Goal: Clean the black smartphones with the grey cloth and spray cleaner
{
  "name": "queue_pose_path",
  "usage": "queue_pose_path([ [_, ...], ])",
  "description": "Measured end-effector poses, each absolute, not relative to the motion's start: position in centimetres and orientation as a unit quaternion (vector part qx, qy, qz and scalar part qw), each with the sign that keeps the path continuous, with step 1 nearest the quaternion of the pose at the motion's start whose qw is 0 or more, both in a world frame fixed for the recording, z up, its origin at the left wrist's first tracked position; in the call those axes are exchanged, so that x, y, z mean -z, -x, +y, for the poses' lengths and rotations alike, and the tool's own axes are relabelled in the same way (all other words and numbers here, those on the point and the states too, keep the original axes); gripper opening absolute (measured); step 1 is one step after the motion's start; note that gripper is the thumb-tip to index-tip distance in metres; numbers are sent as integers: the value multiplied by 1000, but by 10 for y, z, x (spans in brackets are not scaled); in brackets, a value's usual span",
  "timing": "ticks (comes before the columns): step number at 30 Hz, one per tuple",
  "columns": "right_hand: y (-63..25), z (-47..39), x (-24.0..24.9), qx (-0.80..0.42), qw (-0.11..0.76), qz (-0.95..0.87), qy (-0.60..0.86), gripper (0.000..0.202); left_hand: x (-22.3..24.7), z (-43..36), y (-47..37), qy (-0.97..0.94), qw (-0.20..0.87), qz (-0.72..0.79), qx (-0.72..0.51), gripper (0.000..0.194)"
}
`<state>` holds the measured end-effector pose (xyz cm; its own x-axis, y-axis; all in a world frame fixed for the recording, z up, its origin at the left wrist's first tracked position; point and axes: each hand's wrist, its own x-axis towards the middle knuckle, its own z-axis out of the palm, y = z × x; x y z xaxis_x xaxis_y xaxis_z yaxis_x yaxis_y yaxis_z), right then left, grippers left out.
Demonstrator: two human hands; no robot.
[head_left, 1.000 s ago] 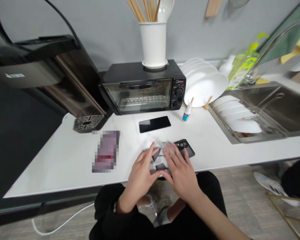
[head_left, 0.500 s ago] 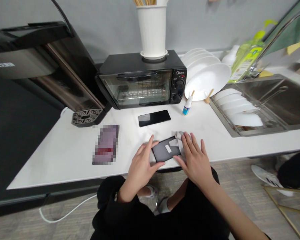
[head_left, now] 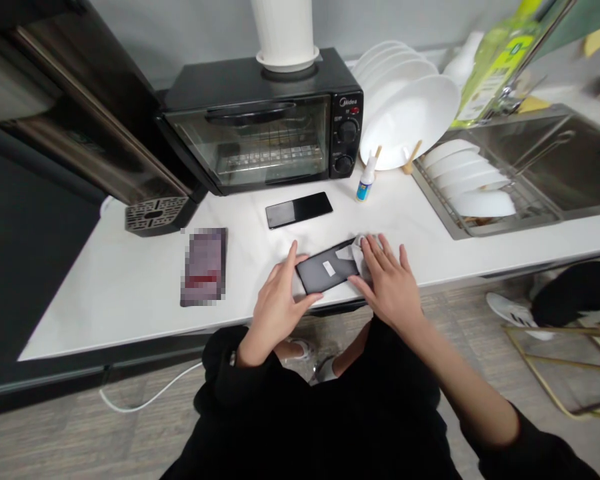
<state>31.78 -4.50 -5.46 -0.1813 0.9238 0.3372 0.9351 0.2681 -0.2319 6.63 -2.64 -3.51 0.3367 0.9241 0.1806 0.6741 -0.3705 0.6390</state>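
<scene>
A dark phone-like slab with a small white label lies near the counter's front edge. My left hand grips its left end between thumb and fingers. My right hand presses a crumpled grey-white cloth on the slab's right end, its thumb at the lower edge. A second black phone lies behind them, and a small white spray bottle with a blue label stands to the right of that phone. At the left lies a purplish, pixelated flat item.
Behind are a black toaster oven with a white pot on top and a dark dispenser. White plates stand in a rack beside the sink. At right are another person's shoe and a gold metal frame.
The camera view has shifted, so the counter items appear higher. Both hands remain at the labelled slab, with the cloth still under my right hand.
</scene>
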Motion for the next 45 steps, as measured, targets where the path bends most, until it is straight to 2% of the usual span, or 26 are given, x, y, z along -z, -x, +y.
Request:
queue_pose_path([
  [4, -256, -49, 50, -50, 218, -843, 489, 81, 42, -26, -63, -798, 224, 483, -281, 105],
  [7, -246, -59, 46, -87, 221, -881, 409, 78, 44, -26, -61, -794, 228, 488, -282, 104],
  [9, -269, -59, 46, -76, 216, -877, 423, 76, 42, -26, -63, -790, 229, 495, -281, 109],
  [14, -315, -47, 49, 5, 204, -798, 567, 72, 37, -26, -68, -790, 220, 503, -273, 120],
  [18, -268, -53, 49, -28, 213, -842, 495, 80, 39, -26, -66, -796, 226, 487, -280, 113],
  [21, -257, -54, 47, -58, 206, -875, 435, 79, 40, -26, -64, -803, 227, 475, -280, 108],
  [27, -310, -32, 48, 10, 210, -787, 579, 73, 37, -26, -68, -792, 230, 497, -269, 118],
  [35, -242, -58, 45, -83, 202, -880, 421, 81, 42, -25, -63, -813, 218, 473, -260, 106],
  [38, -279, -63, 45, -48, 185, -870, 454, 83, 38, -26, -65, -804, 225, 486, -258, 111],
  [42, -323, -59, 45, 6, 178, -825, 536, 75, 33, -26, -70, -800, 229, 492, -254, 115],
  [45, -299, -53, 47, -9, 193, -822, 536, 88, 34, -24, -70, -804, 226, 483, -261, 112],
])
